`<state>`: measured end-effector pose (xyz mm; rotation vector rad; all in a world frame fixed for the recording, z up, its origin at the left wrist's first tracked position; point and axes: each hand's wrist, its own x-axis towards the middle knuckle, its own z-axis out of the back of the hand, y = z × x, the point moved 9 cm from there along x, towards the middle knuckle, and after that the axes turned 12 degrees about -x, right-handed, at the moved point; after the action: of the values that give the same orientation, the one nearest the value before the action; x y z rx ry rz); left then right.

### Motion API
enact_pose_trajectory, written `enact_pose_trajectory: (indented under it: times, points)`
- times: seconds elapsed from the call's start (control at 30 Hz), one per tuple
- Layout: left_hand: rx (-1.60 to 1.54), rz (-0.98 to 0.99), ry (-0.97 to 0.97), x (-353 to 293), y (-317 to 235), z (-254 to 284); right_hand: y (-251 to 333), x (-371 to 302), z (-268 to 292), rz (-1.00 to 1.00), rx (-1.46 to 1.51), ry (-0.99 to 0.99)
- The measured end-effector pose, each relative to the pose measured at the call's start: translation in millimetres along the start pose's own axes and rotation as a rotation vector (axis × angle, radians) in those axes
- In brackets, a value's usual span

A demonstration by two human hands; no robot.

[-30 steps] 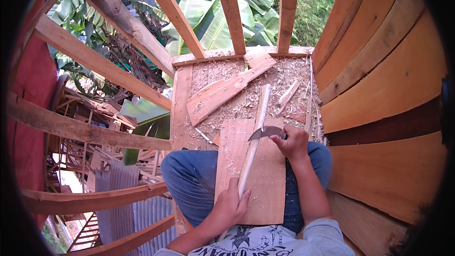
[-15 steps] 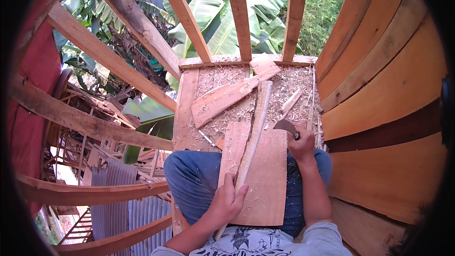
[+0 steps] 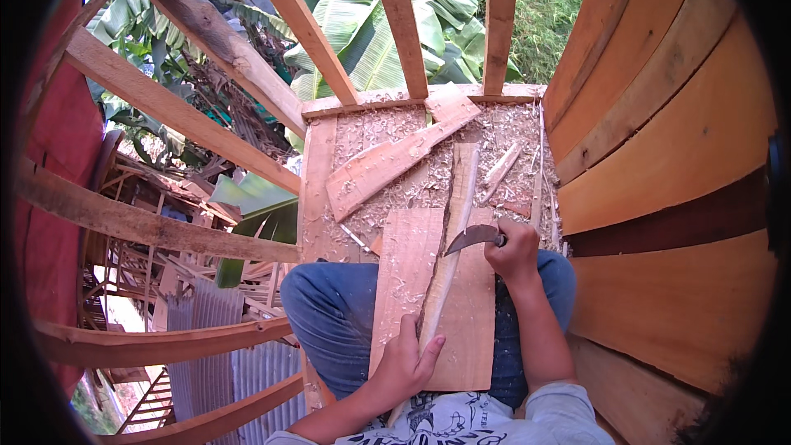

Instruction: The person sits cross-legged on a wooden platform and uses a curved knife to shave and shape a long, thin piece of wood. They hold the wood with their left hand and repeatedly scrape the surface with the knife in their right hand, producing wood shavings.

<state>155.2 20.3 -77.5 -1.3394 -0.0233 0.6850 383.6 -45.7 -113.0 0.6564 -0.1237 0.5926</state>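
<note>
My left hand [image 3: 405,363] is closed round the near part of a long wooden stick [image 3: 449,268], pale on one side and dark and rough along the other. The stick slants away from me over a flat board [image 3: 461,346] lying across my lap. In my right hand [image 3: 512,251] is a knife with a short, curved dark blade [image 3: 473,238]. Its blade lies against or just over the stick's right side, about midway along; exact contact I cannot tell. The knife's handle is mostly hidden in my fist.
Wood shavings [image 3: 387,128] cover the plank floor ahead. An angled offcut [image 3: 387,166] and a split piece of wood [image 3: 501,166] lie there. Wooden slats [image 3: 189,107] rail the left and far sides; a plank wall [image 3: 667,189] stands close on the right. Corrugated sheets [image 3: 264,379] lie below left.
My right hand has turned the knife, and its blade has swung left from beside the stick to the stick. The stick's far end has shifted slightly; my left hand keeps its hold.
</note>
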Motion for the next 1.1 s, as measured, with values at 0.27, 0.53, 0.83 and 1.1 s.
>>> enact_pose_trajectory:
  times: [0.27, 0.53, 0.83, 1.1]
  points:
    - [-0.025, 0.009, 0.016, -1, -1, -3, -13, 2, -3, -0.092, -0.003, 0.008]
    - [-0.042, 0.0, 0.162, -18, -6, -27, -112, 33, -5, -0.39, 0.563, -0.114]
    - [-0.075, -0.03, -0.089, 9, -1, 25, -32, 9, 5, -0.148, 0.154, 0.01]
    - [-0.074, -0.031, -0.05, 1, -8, 8, 3, 1, 1, 0.003, 0.045, 0.043]
